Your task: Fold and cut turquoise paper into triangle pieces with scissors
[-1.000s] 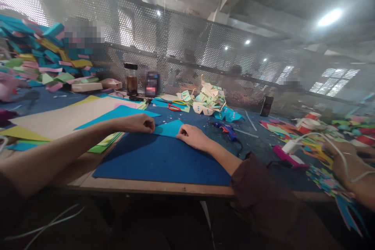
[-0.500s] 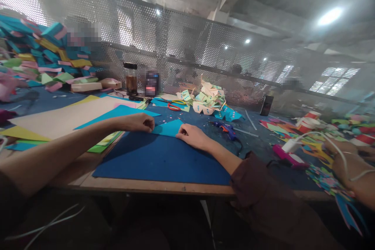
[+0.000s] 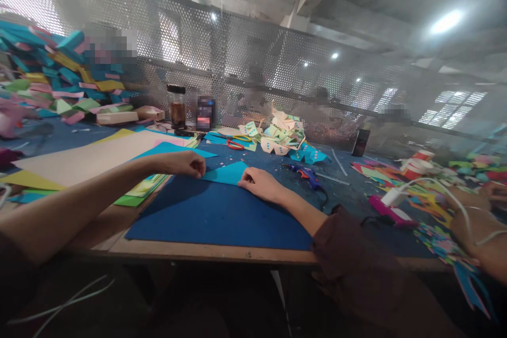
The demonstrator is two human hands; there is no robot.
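Observation:
A bright blue triangular piece of paper [image 3: 225,173] lies on the dark blue mat [image 3: 214,216] in front of me. My left hand [image 3: 193,164] is curled at its left tip, thumb and fingers pressed together along the edge. At the right end of the paper, my right hand [image 3: 259,184] is closed with its fingertips on the corner. Both hands rest low, close to the mat.
Large sheets of coloured paper [image 3: 87,158] lie to the left. Beyond the blue piece are red-handled scissors [image 3: 235,144] and a heap of cut paper [image 3: 283,134]. A glue gun [image 3: 304,175] sits right, near a magenta power strip [image 3: 392,212]. Another person's arm [image 3: 475,232] reaches in.
My left hand has slid slightly left along the blue paper's edge, uncovering a little more of it. My right hand has stayed in place.

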